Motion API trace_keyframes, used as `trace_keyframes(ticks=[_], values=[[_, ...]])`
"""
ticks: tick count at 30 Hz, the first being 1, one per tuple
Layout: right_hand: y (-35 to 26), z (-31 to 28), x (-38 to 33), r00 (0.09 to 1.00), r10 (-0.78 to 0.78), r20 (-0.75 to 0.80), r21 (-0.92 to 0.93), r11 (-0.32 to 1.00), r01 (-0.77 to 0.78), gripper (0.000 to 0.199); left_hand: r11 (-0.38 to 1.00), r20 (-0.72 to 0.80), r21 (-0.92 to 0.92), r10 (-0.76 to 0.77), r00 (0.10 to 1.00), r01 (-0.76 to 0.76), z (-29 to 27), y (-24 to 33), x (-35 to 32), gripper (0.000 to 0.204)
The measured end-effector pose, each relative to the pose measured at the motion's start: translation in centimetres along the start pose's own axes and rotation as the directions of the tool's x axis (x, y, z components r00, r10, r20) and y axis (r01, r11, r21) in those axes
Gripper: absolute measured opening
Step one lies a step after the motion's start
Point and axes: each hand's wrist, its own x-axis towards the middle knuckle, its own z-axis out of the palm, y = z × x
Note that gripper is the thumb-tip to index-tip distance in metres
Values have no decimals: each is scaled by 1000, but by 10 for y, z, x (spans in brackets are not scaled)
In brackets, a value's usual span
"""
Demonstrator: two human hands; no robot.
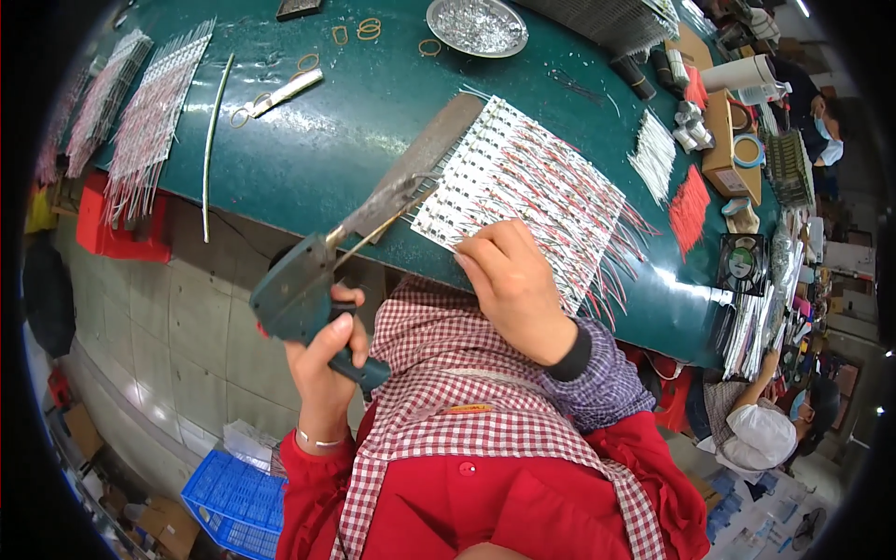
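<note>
Head view, looking down over a dark green table (355,121). The left hand (327,350) is closed around the grip of a green pistol-shaped soldering gun (299,289), fingers wrapped fully about the handle. The gun's long flat metal blade (420,159) runs up toward 1 o'clock from the hand, and its thin wire tip ends at the left edge of a white panel of small circuit strips (523,187). The right hand (513,280) lies at 3 o'clock from the gun, fingers curled and pressing down on the panel's near corner; whether it pinches anything cannot be told. The panel lies flat on the table, its long axis slanting from 11 o'clock to 5 o'clock, with red and white wire leads (616,252) fanning off its right and lower edges. The right hand touches the panel; the left reaches it only through the tool.

Surroundings: at 12 o'clock a round metal dish (476,25) of silvery bits; at 10 o'clock two more wired panels (149,112), a thin white rod (215,140) and loose rubber bands (308,62). At 2 o'clock lie bundles of white wires (653,154) and red wires (689,207). A checked apron (448,373) over a red garment fills the foreground. Other persons sit at the far right. Nothing lies between the tool tip and the panel edge.
</note>
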Motion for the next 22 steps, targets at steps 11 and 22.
trace_keyframes(ticks=[11,22], values=[[24,-44,5,987,67,146,-120,992,-49,49,873,220,-444,-113,969,203,83,-29,97,41],[127,-47,76,965,119,232,-198,977,-73,51,868,-83,-472,131,988,-155,89,-23,153,45]])
